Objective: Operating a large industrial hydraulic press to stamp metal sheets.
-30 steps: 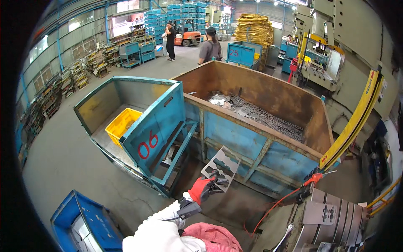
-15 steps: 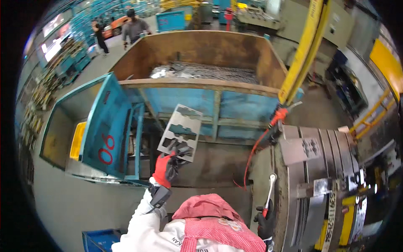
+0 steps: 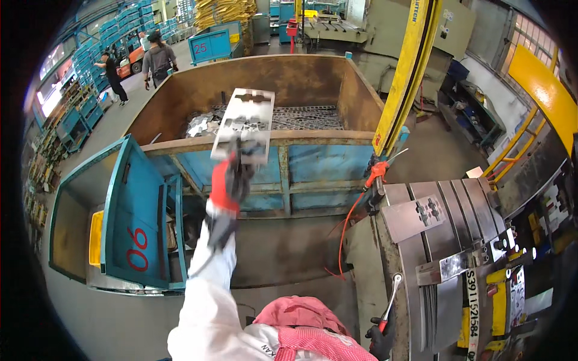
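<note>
My left hand (image 3: 232,180), in a red and black glove, is stretched forward and blurred by motion. Its fingers overlap the lower end of a flat metal sheet (image 3: 245,109) with jagged cut-outs, which is held up tilted before the near rim of the large scrap bin (image 3: 223,203). Low on the right, my black-gloved right hand (image 3: 380,340) is closed round the red handle of a ratchet wrench (image 3: 394,296). The wrench points upward beside the machine bed (image 3: 415,265).
Metal scrap (image 3: 307,117) lies inside the bin. A blue metal cabinet (image 3: 135,210) stands left; a yellow post (image 3: 406,78) rises right, with a red hose (image 3: 343,240) below. Another cut-out sheet (image 3: 415,218) rests on the machine bed. Two people (image 3: 160,63) and a forklift (image 3: 133,63) are far left.
My left hand has reached forward and up with the metal sheet, from below the bin's rim to in front of it. My right hand keeps the ratchet wrench. The view has shifted.
</note>
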Action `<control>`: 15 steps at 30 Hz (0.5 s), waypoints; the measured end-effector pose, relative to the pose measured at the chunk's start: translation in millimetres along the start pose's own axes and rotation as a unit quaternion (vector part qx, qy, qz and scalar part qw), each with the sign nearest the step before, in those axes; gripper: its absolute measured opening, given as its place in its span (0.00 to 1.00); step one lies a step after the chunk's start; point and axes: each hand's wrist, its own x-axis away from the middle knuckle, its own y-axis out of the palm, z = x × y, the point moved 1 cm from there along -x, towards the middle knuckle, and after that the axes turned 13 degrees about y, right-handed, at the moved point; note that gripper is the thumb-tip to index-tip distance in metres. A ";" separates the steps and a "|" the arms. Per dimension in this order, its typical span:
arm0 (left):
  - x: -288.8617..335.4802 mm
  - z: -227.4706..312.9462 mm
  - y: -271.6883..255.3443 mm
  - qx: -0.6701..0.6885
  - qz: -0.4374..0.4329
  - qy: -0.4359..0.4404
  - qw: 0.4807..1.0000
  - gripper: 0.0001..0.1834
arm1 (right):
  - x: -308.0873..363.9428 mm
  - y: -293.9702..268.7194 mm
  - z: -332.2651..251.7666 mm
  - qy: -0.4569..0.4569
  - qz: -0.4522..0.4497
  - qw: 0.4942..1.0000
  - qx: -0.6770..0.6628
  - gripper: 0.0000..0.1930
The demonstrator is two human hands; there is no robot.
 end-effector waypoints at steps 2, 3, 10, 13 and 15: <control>-72.0 -19.9 7.0 0.051 0.087 -0.021 0.995 0.25 | 6.2 -7.2 23.7 0.074 -0.027 0.997 -0.006 0.23; -96.1 -43.9 -13.0 0.106 0.081 -0.031 0.991 0.24 | 8.6 -13.6 33.8 0.110 -0.045 0.993 -0.008 0.26; -73.7 -205.9 -104.2 -0.025 0.076 -0.124 0.989 0.14 | 21.8 -9.1 9.1 0.191 -0.032 0.981 0.032 0.34; 31.9 -240.0 -126.0 -0.428 -0.123 -0.126 0.886 0.22 | 23.5 7.5 -13.0 0.050 0.010 0.999 0.009 0.34; 129.5 -245.1 -157.3 -0.613 -0.365 0.031 0.700 0.23 | 25.0 8.0 -30.9 0.177 -0.017 0.984 0.030 0.34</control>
